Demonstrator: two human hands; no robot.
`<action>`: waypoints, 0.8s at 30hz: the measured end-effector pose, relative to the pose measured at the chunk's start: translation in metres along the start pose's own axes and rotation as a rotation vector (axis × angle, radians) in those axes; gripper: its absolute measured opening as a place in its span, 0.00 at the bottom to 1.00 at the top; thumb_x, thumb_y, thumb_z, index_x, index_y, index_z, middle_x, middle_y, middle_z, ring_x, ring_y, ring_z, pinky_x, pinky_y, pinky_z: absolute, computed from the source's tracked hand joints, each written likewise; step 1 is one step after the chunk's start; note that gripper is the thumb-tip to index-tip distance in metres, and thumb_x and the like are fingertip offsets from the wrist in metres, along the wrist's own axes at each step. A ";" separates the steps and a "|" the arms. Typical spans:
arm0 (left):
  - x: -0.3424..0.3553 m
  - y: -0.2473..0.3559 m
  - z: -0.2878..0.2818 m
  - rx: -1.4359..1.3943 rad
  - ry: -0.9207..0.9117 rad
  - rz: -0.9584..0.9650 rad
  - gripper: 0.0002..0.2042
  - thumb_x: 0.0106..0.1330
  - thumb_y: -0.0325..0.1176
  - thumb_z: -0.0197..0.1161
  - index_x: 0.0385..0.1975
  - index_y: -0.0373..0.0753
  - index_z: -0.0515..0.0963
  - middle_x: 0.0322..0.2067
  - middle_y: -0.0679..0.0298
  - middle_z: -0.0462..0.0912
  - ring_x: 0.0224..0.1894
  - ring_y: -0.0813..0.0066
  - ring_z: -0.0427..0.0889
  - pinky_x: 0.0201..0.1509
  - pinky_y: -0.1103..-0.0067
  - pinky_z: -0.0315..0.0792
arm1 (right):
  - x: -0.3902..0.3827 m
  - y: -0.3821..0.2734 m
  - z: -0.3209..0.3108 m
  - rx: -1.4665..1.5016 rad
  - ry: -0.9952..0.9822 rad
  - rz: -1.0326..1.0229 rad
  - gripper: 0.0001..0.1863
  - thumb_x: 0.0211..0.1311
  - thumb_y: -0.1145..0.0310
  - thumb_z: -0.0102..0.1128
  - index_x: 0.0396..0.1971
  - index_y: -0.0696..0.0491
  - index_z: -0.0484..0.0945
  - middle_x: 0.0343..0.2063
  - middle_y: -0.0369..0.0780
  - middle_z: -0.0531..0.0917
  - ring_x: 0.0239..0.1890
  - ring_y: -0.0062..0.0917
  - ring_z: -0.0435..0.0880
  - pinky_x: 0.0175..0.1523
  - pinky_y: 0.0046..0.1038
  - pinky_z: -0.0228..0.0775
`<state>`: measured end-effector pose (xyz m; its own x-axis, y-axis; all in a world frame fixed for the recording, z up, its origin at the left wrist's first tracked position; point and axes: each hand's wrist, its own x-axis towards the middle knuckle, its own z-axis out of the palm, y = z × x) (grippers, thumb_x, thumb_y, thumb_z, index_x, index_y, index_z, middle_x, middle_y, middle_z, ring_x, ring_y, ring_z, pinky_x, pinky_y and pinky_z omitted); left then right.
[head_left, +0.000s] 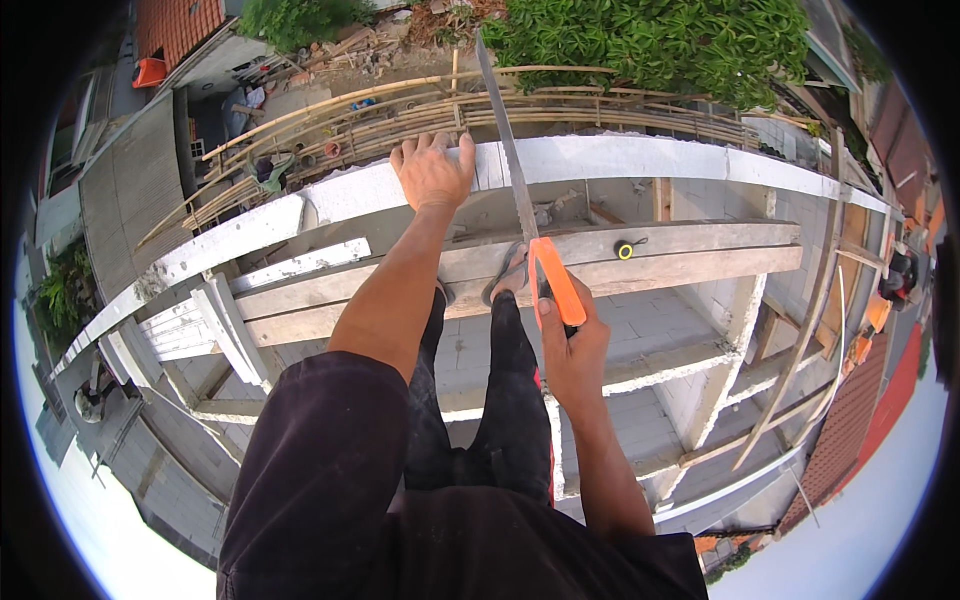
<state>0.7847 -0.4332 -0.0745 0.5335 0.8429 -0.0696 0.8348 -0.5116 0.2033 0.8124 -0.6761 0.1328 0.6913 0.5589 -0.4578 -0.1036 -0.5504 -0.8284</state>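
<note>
My right hand [577,352] is wrapped round the orange and black handle of a handsaw [557,283]. Its long blade points away from me and crosses the white beam [610,158], reaching past the far edge. Whether the teeth touch the beam I cannot tell. Left of the blade, my left hand [434,175] lies on the beam, palm down, fingers stretched over its far side. My sandalled feet stand on wooden planks [690,272] between me and the beam. A small round yellow and black object [624,250], perhaps a tape measure, sits on the planks.
Below the planks are block walls [700,412] with gaps between them. Beyond the beam runs bamboo scaffolding [400,105], with a leafy tree [650,45] behind. People are lower down at the left [268,175] and at the far right [900,275]. A wooden pole [815,300] leans at right.
</note>
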 end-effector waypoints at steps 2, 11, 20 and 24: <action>0.000 0.001 -0.002 0.003 -0.010 -0.008 0.25 0.75 0.55 0.52 0.44 0.41 0.88 0.47 0.59 0.89 0.56 0.56 0.79 0.71 0.60 0.60 | -0.008 0.002 0.001 -0.017 0.009 -0.038 0.22 0.76 0.69 0.61 0.65 0.60 0.76 0.50 0.47 0.88 0.50 0.30 0.89 0.55 0.30 0.78; 0.001 -0.001 0.000 -0.002 -0.010 -0.010 0.25 0.74 0.56 0.52 0.44 0.41 0.88 0.47 0.60 0.88 0.56 0.56 0.80 0.70 0.60 0.61 | -0.077 -0.017 -0.022 -0.123 -0.068 0.166 0.26 0.76 0.68 0.61 0.69 0.59 0.71 0.59 0.51 0.84 0.55 0.40 0.89 0.58 0.35 0.79; 0.004 -0.003 0.005 -0.047 0.018 0.009 0.28 0.70 0.61 0.56 0.43 0.41 0.89 0.45 0.60 0.88 0.54 0.57 0.79 0.70 0.59 0.61 | 0.018 -0.025 0.016 -0.147 0.037 0.140 0.15 0.75 0.65 0.64 0.48 0.61 0.74 0.25 0.51 0.83 0.27 0.48 0.85 0.35 0.40 0.74; 0.002 0.000 -0.002 -0.011 -0.032 0.002 0.27 0.70 0.60 0.57 0.42 0.41 0.89 0.46 0.61 0.88 0.54 0.58 0.80 0.67 0.60 0.62 | -0.087 -0.023 -0.024 -0.217 -0.041 0.220 0.12 0.75 0.66 0.63 0.42 0.60 0.74 0.23 0.48 0.80 0.23 0.43 0.83 0.32 0.39 0.73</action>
<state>0.7851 -0.4310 -0.0727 0.5394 0.8361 -0.0999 0.8323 -0.5113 0.2141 0.7719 -0.7267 0.1989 0.6395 0.4341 -0.6345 -0.0895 -0.7777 -0.6223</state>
